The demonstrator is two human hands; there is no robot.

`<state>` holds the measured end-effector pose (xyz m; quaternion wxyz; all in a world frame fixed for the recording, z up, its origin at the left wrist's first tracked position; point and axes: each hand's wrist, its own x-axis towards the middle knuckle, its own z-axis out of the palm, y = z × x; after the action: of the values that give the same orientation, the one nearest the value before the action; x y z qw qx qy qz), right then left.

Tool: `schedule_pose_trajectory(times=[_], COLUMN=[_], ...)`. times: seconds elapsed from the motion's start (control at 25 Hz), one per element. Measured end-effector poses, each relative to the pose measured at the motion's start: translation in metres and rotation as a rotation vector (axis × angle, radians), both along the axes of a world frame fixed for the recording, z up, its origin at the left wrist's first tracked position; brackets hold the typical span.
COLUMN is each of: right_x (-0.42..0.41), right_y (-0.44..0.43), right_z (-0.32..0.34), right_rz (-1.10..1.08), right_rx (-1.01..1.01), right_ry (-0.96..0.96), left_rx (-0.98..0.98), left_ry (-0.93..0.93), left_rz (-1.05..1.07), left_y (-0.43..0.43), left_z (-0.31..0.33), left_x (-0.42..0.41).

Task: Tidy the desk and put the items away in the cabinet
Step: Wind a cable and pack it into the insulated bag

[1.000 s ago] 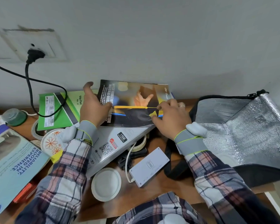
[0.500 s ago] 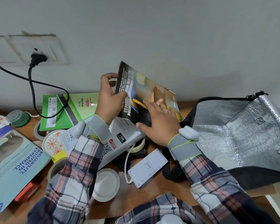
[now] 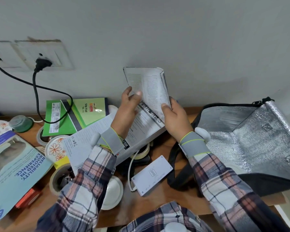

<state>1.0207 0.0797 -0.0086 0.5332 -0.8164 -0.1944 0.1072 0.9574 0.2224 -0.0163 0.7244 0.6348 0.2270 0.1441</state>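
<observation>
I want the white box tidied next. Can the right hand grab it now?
Probably not yet. The right hand is holding the open booklet. Nothing covers the white box below it, so once freed it likely could.

I record the booklet [image 3: 147, 84] raised off the white box [image 3: 141, 129], where it lay flat and closed a second ago. It now stands near upright, opened to printed pages. The right hand [image 3: 176, 119] has shifted from the cover to gripping the lower right edge. The left hand [image 3: 126, 109] appears to pinch the left page, though blur limits certainty.
</observation>
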Motion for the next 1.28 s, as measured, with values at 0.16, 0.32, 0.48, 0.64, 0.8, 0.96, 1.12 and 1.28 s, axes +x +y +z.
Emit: schedule_pose_trajectory(times=[0.16,0.32,0.48,0.64,0.8,0.96,1.12,1.28], right_x=[-0.005,-0.007,-0.009,-0.014,-0.022,-0.024,-0.022,-0.021], right_y=[0.005,0.006,0.01,0.006,-0.009,-0.022,-0.031,-0.03], right_z=[0.007,0.013,0.012,0.009,0.005,0.01,0.011,0.014], right_rz=[-0.05,-0.016,0.028,0.004,-0.063,-0.046,-0.058,-0.022], right_rx=[0.248,0.422,0.331,0.123,-0.224,-0.267,-0.273,-0.28], right_ry=[0.25,0.439,0.258,0.097,-0.136,-0.169,-0.17,-0.159], left_rx=[0.032,0.043,0.131,0.171,0.225,0.357,0.588,0.792], left_ry=[-0.046,-0.153,-0.166,-0.035,0.102,0.169,0.262,0.375], left_rz=[-0.142,-0.203,-0.302,-0.212,-0.089,-0.25,-0.464,-0.573], left_y=[-0.01,-0.005,-0.008,-0.007,-0.013,-0.034,-0.04,-0.048], left_z=[-0.01,-0.009,-0.003,-0.012,-0.005,-0.003,-0.007,-0.018], left_x=[0.007,0.007,0.007,0.024,0.058,0.088,0.099,0.101])
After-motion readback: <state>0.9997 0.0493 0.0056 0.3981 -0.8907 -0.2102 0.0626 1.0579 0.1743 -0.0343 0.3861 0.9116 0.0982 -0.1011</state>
